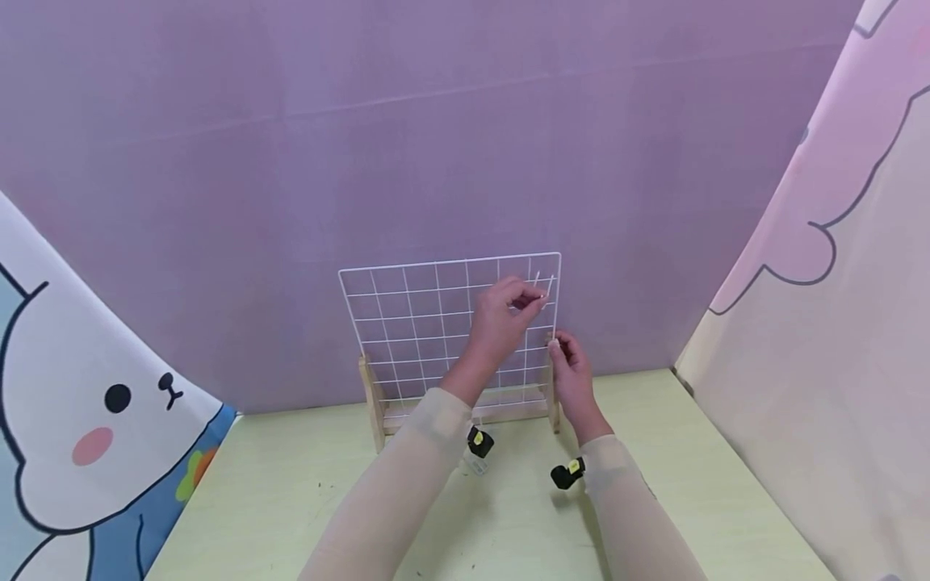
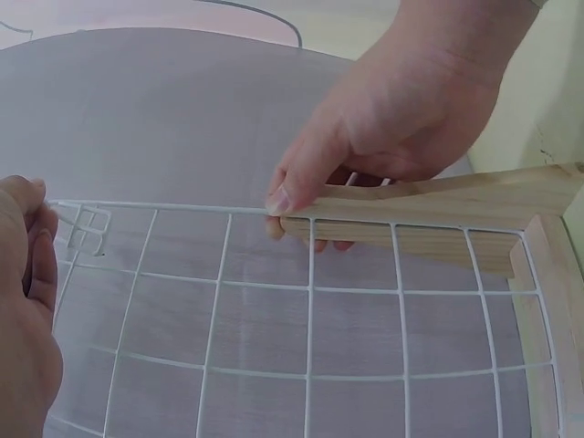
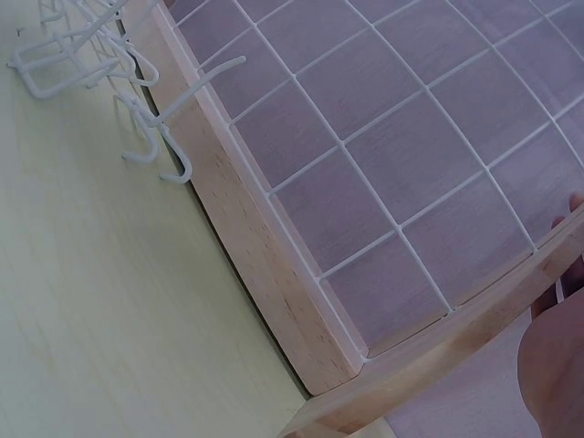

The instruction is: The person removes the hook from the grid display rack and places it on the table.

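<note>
A white wire grid panel stands upright in a wooden stand. At the panel's upper right, my left hand pinches a small white wire hook between thumb and fingertips. The hook overlaps the grid near its corner, and its prongs stick out toward me. Lower down the same side, my right hand grips the panel's edge where it meets the wooden upright. In the left wrist view, the right thumb presses on the edge wire, with fingers behind the wood.
Several loose white wire hooks lie on the pale table in front of the stand's base bar. Behind the grid rises a purple backdrop. Printed cloth panels flank the table.
</note>
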The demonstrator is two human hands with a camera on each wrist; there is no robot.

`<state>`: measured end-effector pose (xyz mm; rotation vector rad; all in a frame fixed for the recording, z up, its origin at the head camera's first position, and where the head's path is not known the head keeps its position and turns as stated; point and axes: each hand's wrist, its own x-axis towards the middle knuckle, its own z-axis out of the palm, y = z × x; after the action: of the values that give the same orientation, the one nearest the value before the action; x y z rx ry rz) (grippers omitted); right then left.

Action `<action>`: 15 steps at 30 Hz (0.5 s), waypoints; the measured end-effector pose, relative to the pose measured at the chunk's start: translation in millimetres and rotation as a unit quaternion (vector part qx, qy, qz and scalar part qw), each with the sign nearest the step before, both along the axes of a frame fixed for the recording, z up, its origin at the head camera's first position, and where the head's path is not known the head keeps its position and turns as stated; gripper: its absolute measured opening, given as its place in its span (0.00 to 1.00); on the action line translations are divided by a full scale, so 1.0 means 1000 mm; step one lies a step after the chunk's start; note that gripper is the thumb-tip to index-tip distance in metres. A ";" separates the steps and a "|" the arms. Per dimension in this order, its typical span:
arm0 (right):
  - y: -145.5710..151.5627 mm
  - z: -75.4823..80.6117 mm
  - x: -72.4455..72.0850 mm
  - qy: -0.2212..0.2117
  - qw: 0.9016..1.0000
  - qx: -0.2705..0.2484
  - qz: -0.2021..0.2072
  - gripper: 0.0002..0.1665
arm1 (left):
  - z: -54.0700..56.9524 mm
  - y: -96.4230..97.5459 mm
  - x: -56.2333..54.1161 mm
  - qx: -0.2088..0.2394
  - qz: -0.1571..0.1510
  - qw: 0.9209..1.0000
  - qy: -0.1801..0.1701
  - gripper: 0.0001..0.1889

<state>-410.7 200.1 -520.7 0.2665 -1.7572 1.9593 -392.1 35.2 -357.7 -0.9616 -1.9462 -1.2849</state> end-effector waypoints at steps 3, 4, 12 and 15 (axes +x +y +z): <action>0.000 0.001 0.001 -0.003 1.000 0.004 -0.001 0.23 | -0.002 -0.002 0.002 -0.010 0.003 1.000 -0.008 0.02; 0.000 0.001 0.002 -0.003 1.000 0.003 -0.001 0.23 | -0.002 -0.002 0.003 -0.013 0.004 1.000 -0.010 0.03; 0.000 0.002 0.002 -0.005 1.000 -0.005 0.007 0.22 | -0.007 -0.008 0.005 -0.025 -0.007 0.999 -0.030 0.02; 0.000 0.002 0.001 -0.001 1.000 -0.007 0.009 0.22 | -0.009 -0.011 0.005 -0.029 -0.012 0.999 -0.038 0.02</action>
<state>-409.7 200.3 -518.5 0.2758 -1.7488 1.9838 -386.9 24.5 -367.2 -0.9810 -2.0443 -1.3024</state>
